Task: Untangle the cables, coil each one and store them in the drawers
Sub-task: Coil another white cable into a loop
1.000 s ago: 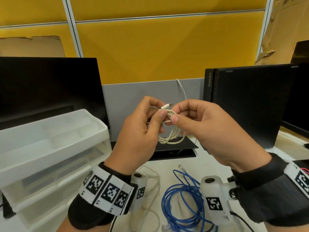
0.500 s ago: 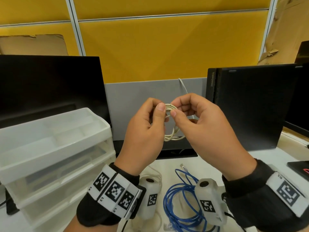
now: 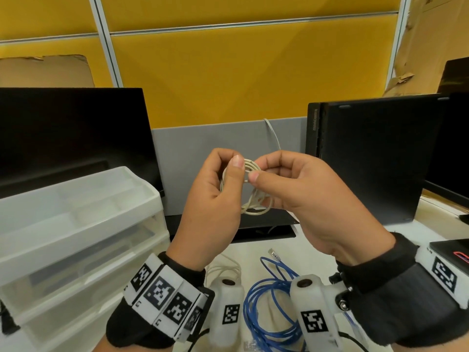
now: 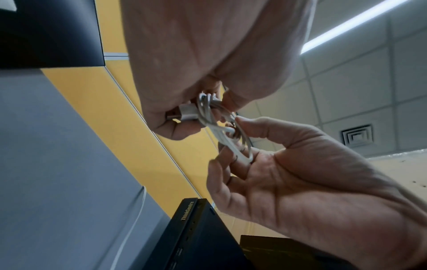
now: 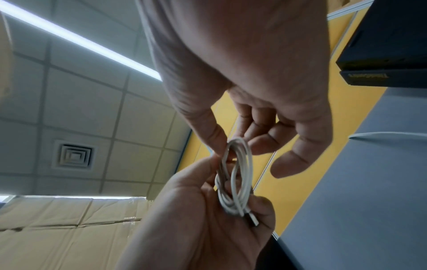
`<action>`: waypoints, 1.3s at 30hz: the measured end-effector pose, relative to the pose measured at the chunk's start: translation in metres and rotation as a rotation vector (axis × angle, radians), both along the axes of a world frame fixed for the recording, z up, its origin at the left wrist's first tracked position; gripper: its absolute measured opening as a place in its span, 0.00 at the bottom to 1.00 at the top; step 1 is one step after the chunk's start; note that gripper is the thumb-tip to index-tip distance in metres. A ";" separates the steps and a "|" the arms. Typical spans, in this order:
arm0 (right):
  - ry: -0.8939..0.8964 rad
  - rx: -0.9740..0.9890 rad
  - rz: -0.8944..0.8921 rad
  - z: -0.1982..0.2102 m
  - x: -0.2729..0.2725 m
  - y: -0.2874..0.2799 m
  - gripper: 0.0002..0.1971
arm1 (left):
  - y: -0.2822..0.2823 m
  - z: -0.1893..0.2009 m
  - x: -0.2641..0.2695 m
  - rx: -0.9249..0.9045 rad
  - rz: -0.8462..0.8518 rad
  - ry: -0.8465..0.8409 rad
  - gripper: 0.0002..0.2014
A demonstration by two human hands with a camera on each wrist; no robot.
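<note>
Head view, white cable: the left hand [image 3: 215,199] and the right hand [image 3: 304,196] are holding a small coil of white cable [image 3: 253,196] up between them, above the surface [image 3: 314,240].
Head view, still waiting: a blue cable [image 3: 269,311] is lying in loose loops on the surface below the wrists; the clear drawers [image 3: 76,224] are standing to the left.
Left wrist view, left hand: its fingers are curling round the bundled loops and the plug [image 4: 184,112], gripping both.
Left wrist view, right hand: it is pinching a strand on the far side of the coil, possibly the loose end, though the crossing is hard to read.
Right wrist view, coil: thumb and forefinger of the right hand are pinching the top of the loops [image 5: 238,164].
Handling: the cable is looking light, thin, limp and springy, so the loops are likely to spread if released.
Where to hold: across all the loops at one spot, near the plug.
</note>
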State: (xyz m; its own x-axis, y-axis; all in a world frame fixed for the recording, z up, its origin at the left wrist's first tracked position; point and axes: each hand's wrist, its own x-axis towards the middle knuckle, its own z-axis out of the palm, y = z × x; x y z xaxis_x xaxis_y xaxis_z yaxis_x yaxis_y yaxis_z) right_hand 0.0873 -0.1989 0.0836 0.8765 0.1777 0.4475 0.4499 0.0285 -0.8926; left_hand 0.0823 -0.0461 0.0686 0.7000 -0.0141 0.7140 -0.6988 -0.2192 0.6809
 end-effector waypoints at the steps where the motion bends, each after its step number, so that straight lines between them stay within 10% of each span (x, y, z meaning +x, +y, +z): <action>1: 0.024 -0.003 -0.005 0.000 0.001 -0.001 0.03 | 0.001 -0.001 0.001 0.018 0.011 -0.019 0.10; 39: 0.006 0.225 0.004 -0.007 -0.001 0.009 0.06 | 0.019 0.009 -0.004 0.125 -0.092 0.053 0.07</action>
State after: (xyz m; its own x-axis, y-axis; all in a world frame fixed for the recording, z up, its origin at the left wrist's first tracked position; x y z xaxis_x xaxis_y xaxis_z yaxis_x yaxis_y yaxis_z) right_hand 0.0860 -0.1902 0.0769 0.8787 0.0769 0.4711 0.4443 0.2290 -0.8661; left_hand 0.0783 -0.0271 0.0775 0.7284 -0.1664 0.6646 -0.6836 -0.2416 0.6887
